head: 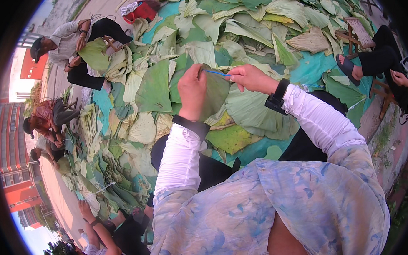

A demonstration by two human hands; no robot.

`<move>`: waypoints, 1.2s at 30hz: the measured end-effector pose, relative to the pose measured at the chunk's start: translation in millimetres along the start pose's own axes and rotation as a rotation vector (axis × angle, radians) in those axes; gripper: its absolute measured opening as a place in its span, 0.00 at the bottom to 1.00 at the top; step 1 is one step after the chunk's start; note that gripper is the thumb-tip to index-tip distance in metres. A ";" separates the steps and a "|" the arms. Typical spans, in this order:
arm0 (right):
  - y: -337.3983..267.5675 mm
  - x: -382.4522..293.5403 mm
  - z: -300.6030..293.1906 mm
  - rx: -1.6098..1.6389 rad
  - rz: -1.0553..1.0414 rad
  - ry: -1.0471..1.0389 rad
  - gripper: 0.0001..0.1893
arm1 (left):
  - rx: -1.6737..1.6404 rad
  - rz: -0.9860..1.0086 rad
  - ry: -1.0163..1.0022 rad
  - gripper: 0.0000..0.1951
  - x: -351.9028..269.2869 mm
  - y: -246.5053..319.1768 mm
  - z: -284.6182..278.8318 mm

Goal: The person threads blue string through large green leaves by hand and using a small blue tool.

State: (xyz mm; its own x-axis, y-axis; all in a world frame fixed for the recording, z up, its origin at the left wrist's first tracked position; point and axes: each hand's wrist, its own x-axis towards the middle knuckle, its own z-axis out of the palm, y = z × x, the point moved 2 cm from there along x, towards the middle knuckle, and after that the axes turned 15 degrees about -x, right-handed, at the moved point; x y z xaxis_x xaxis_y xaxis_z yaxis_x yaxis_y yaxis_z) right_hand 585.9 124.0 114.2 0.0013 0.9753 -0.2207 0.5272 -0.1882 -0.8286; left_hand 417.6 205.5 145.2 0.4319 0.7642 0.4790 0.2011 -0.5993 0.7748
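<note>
My left hand (193,92) and my right hand (252,78) are raised in front of me, a short distance apart. A thin blue strand (216,72) runs between them, pinched at each end by my fingertips; whether it is cord or something stiffer is unclear. Right behind my left hand is a dull green lotus leaf (218,89); I cannot tell if the fingers also grip it. Another broad green leaf (153,87) lies to its left. Under my right hand spreads a large pale green leaf (254,106), with a yellowed leaf (230,138) nearer my knees.
A heap of lotus leaves (240,20) covers a teal sheet (312,68). Several people sit around it, one at upper left holding a leaf (94,55). Wooden stools (353,35) stand at right. A red bag (144,10) sits at the far edge.
</note>
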 end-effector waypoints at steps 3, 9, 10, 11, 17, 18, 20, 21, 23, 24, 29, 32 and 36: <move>-3.7 -2.1 -1.7 -0.012 0.015 -0.003 0.11 | 0.036 0.026 -0.005 0.05 -0.4 -3.1 0.9; -9.0 -4.3 -2.3 -0.025 0.062 -0.015 0.11 | 0.124 0.054 -0.014 0.05 -2.1 -5.2 2.5; -8.7 -4.3 -2.1 -0.017 0.069 -0.010 0.11 | 0.141 0.071 -0.015 0.05 -2.3 -3.7 2.8; -8.9 -4.6 -1.9 -0.017 0.070 -0.010 0.11 | 0.141 0.070 -0.015 0.05 -3.4 -3.5 3.7; -7.5 -1.6 1.4 0.030 0.026 -0.015 0.11 | 0.182 0.109 -0.049 0.05 -11.8 1.0 16.0; -6.3 -0.1 1.4 0.055 0.036 -0.027 0.11 | 0.161 0.117 -0.067 0.06 -10.9 4.1 16.1; -3.8 0.9 2.4 0.080 0.046 -0.038 0.11 | 0.139 0.125 -0.086 0.07 -12.6 7.3 16.9; -3.3 1.4 3.5 0.093 0.048 -0.051 0.10 | 0.169 0.107 -0.121 0.08 -15.0 7.7 17.2; -2.2 1.6 5.6 0.107 0.050 -0.065 0.10 | 0.199 0.088 -0.155 0.09 -18.4 8.4 19.8; -2.1 0.4 7.0 0.137 0.049 -0.075 0.11 | 0.207 0.100 -0.173 0.11 -20.4 9.7 22.8; -1.9 2.2 12.5 0.228 -0.037 -0.072 0.13 | 0.182 0.108 -0.218 0.17 -32.7 12.2 35.7; -7.7 0.4 10.7 0.323 -0.030 -0.117 0.14 | 0.170 0.096 -0.248 0.22 -34.8 11.5 33.8; -11.2 -3.1 8.9 0.404 -0.040 -0.190 0.17 | 0.064 0.049 -0.262 0.25 -33.9 13.8 28.6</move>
State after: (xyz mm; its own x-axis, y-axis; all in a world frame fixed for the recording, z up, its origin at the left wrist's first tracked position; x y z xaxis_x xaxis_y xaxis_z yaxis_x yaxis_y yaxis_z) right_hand 572.5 122.0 119.6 -0.1885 0.9514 -0.2434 0.1489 -0.2173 -0.9647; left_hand 430.9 164.5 127.9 0.6537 0.6509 0.3860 0.2260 -0.6547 0.7213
